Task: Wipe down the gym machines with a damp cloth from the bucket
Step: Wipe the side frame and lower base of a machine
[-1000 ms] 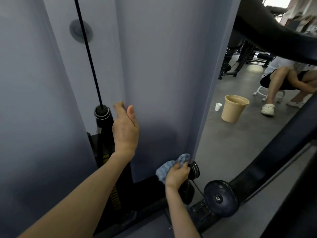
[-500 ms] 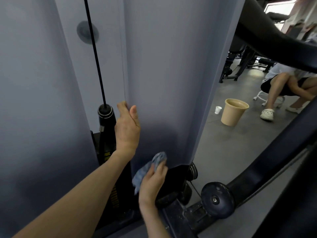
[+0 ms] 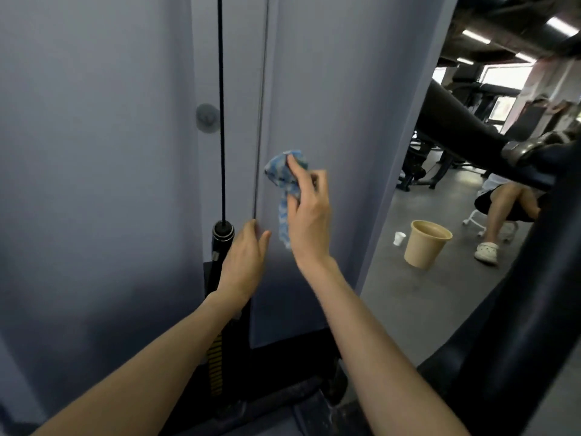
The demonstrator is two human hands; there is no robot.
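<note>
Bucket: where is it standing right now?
In the head view the tan bucket stands on the floor at the right, just right of a small white cup and left of a seated person's white shoe.
</note>
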